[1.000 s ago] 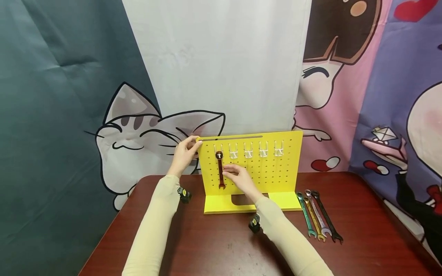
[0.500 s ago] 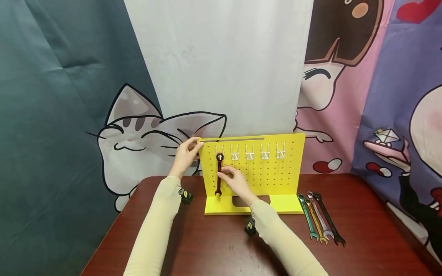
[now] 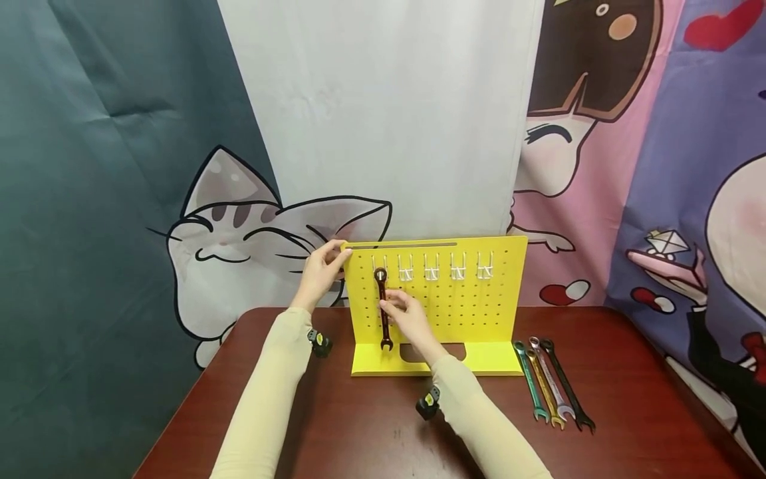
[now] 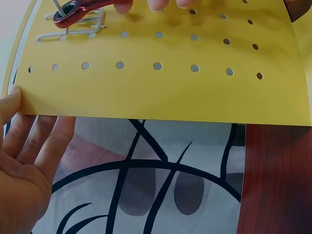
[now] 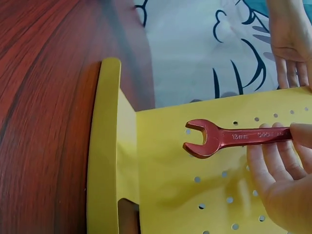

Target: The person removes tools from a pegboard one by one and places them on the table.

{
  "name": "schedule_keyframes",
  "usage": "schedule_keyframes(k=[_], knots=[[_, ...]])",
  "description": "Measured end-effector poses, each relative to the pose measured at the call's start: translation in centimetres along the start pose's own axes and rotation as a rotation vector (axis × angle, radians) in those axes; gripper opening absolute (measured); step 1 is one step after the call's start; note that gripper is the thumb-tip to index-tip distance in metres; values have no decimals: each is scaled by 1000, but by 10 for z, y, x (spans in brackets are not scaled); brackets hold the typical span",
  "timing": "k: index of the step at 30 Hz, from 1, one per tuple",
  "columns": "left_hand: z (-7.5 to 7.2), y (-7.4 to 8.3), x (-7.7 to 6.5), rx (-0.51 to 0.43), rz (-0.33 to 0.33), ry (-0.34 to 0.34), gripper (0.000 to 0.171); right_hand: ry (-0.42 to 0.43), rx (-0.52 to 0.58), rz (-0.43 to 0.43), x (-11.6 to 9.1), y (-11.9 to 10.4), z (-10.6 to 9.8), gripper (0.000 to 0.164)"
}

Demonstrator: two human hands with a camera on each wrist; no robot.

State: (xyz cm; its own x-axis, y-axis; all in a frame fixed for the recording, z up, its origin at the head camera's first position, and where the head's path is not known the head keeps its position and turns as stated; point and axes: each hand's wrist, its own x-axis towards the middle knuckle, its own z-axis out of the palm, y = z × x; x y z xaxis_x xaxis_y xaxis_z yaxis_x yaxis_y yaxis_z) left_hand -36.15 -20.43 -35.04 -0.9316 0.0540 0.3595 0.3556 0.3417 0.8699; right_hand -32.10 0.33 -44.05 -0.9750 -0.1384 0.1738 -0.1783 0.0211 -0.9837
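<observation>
A yellow pegboard [image 3: 479, 313] stands upright on the table. My left hand [image 3: 321, 276] grips its upper left corner, the thumb on the front and the fingers behind the edge, as the left wrist view shows. With thumb and fingers my right hand [image 3: 411, 319] pinches the shaft of a red combination wrench [image 5: 234, 137]. The wrench's ring end [image 4: 83, 10] is at the leftmost metal hook [image 4: 100, 19], with a prong through the ring. Its open end points down, standing off the board's face in the right wrist view.
Further double hooks [image 3: 431, 273] line the board's upper part to the right. A green wrench [image 3: 532, 389], a gold wrench [image 3: 546, 389], a silver wrench [image 3: 556, 386] and a black wrench [image 3: 568, 382] lie on the table [image 3: 359, 426] right of the board. A printed curtain hangs behind.
The red wrench's open end swung slightly left, then back right, and now hangs lower in the head view. My right hand moved a little left and down. My left hand stayed at the corner.
</observation>
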Motion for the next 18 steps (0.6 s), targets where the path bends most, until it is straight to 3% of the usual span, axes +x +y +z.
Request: schedule_keyframes(k=[11, 18], knots=[[1, 3, 3, 14, 30, 9, 33, -3, -23, -29, 1, -8, -7, 31], [2, -2, -1, 28, 8, 5, 35, -13, -11, -40, -5, -6, -9, 31]])
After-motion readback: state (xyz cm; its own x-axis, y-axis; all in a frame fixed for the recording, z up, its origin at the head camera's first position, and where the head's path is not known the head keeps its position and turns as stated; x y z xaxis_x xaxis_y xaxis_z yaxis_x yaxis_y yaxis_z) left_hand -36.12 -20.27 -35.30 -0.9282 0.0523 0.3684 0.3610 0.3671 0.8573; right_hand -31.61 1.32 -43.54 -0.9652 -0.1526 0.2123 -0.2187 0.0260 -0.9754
